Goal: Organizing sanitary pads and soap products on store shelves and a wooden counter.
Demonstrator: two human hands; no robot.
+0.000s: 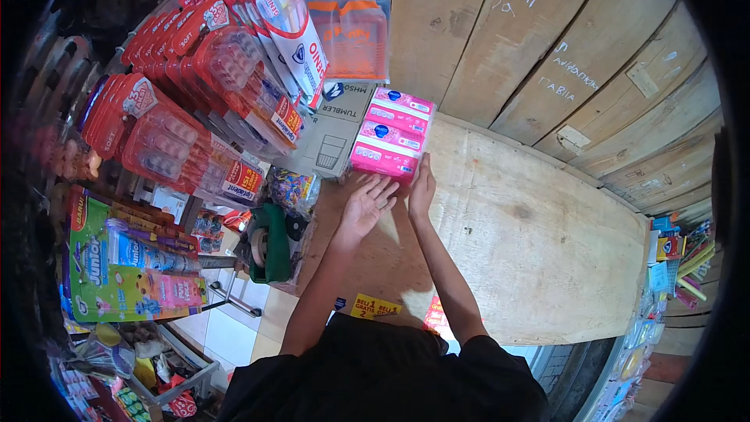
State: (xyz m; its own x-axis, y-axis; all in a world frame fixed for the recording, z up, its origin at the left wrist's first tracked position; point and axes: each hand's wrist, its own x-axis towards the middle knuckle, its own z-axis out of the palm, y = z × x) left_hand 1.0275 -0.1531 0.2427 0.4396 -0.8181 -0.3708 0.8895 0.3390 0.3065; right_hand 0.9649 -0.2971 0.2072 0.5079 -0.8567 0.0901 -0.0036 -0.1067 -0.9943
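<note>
Pink plastic-wrapped packs, stacked in a block, rest on the plywood surface near its back wall. My left hand is at the near side of the packs, palm up with the fingers apart, holding nothing. At their near right corner is my right hand, its fingers extended along the side and seemingly touching it; it does not grip them. Grey cardboard boxes stand directly left of the pink packs.
Toothbrush blister packs hang at the left, above a green tape dispenser and a bag of colourful rubber bands. A plank wall closes off the back. Small goods line the right edge.
</note>
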